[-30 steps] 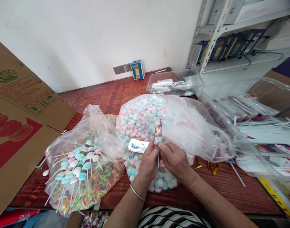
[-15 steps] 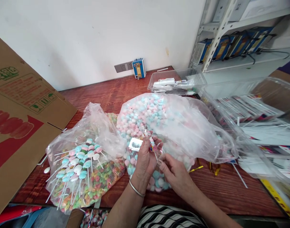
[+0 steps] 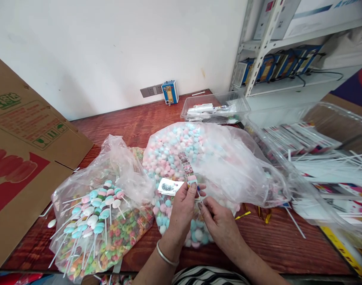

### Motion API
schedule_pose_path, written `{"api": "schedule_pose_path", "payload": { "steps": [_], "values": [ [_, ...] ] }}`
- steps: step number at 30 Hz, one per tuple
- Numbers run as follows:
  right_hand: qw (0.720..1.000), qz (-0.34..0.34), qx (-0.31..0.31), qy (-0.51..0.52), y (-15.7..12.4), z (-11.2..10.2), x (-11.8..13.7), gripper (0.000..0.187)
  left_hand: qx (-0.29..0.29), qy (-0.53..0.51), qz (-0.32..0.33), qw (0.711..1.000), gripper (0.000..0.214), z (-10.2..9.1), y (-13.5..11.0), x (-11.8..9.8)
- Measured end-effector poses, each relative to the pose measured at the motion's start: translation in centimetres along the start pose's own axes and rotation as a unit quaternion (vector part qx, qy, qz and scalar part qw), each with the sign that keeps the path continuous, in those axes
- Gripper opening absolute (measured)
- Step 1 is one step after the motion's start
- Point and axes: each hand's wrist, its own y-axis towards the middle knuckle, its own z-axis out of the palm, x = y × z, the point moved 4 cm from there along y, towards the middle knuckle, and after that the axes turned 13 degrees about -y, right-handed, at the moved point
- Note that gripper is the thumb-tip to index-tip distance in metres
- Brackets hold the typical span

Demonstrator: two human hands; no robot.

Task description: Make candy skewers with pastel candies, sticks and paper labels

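My left hand (image 3: 182, 208) is closed around a candy stick in a printed clear sleeve (image 3: 187, 168), which points up and away. My right hand (image 3: 219, 221) pinches the stick's lower end right beside the left fingers. Both hands hover over a big clear bag of pink, blue and white candies (image 3: 198, 158) that carries a small white label (image 3: 169, 186). To the left lies a second bag of coloured ring candies (image 3: 121, 233) with several finished candy sticks (image 3: 94, 213) piled on top.
A large cardboard box (image 3: 23, 154) leans at the left. A clear tray of white sticks and printed sleeves (image 3: 317, 154) fills the right side. A clear tub (image 3: 216, 109) stands at the back, gold twist ties (image 3: 243, 215) lie on the wooden table (image 3: 130, 122), and metal shelving (image 3: 287, 43) rises behind.
The sleeved candy stick tipped down towards my hands half a second ago and now stands raised again, leaning left. Both hands stay together over the candy bag.
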Motion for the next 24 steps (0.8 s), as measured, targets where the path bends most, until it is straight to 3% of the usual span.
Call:
{"api": "schedule_pose_path", "payload": {
  "steps": [2,6,14,24],
  "values": [
    [1.0,-0.013,-0.008,-0.012,-0.1,-0.1,-0.2,0.023,0.004,0.06,-0.004,0.998,0.036,-0.2,-0.2,0.1],
    [0.999,-0.026,-0.019,0.032,-0.4,-0.7,-0.1,0.022,0.032,0.068,-0.01,0.997,0.032,0.0,-0.7,0.4],
    [0.991,0.018,-0.034,0.127,-0.4,-1.5,-0.4,0.027,0.079,0.092,0.017,0.992,0.02,0.6,-1.8,0.6],
    [0.997,-0.059,-0.017,0.052,-0.5,-1.9,-0.1,0.024,-0.002,-0.11,-0.026,0.994,0.025,1.0,-1.5,0.2]
  ]
}}
